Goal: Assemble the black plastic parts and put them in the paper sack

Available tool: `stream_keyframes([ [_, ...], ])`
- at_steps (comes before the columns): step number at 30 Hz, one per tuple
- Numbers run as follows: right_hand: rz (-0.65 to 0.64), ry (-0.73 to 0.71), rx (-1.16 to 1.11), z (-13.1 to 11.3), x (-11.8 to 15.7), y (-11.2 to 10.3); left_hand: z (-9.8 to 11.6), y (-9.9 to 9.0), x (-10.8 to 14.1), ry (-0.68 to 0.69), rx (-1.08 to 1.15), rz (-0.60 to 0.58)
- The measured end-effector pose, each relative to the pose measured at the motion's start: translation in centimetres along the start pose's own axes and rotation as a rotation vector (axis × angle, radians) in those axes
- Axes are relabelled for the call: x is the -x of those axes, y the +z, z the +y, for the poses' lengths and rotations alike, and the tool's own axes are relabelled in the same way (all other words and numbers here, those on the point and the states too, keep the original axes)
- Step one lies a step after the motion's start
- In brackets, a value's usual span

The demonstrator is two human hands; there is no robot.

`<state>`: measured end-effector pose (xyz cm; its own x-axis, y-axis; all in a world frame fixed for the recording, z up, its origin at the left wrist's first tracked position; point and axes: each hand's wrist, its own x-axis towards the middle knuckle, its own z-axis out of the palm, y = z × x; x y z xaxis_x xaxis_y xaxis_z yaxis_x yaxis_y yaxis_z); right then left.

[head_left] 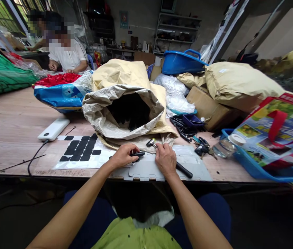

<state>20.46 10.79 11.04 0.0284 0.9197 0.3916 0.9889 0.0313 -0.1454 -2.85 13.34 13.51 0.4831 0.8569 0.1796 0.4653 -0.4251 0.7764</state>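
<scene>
My left hand (124,155) is closed on a slim black plastic piece (139,154) just above the worktop. To its right, my right hand (165,158) grips a small hammer (184,170). The hammer's metal head points up and left, and its black handle comes out below my palm. Beneath both hands lies a grey board (146,172). Left of my left hand, a white sheet (58,165) carries rows of black rounded patches (79,148). Right behind my hands, a big paper-lined sack (89,110) lies with its mouth towards me, dark pieces inside.
A white power bank (54,129) with a cable lies at left. To the right are keys (202,147), a clear jar (224,148), a blue basin (273,174) and a printed bag (273,131). Behind the sack, a person in white (68,57) sits near red pieces (55,80).
</scene>
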Motion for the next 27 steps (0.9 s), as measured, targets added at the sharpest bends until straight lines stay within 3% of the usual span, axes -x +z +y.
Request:
stream_keyframes([
  [5, 0.0, 0.006, -0.007, 0.1, 0.0, 0.2, -2.2, 1.4, -0.1, 0.016, -0.063, 0.074],
  [12, -0.01, 0.042, -0.16, 0.3, -0.2, -0.8, -2.2, 1.3, 0.1, 0.019, -0.063, 0.118],
  [15, 0.041, 0.074, -0.369, -0.5, 0.6, -1.9, -2.4, 1.3, 0.1, 0.009, -0.028, 0.127],
  [19, 0.009, -0.007, -0.616, -2.4, 2.2, -2.9, -2.8, 1.3, -0.2, -0.041, 0.08, 0.106],
  [27, -0.029, -0.09, -0.631, -4.7, 3.1, -4.0, -3.3, 1.5, -0.4, -0.049, 0.122, 0.098],
])
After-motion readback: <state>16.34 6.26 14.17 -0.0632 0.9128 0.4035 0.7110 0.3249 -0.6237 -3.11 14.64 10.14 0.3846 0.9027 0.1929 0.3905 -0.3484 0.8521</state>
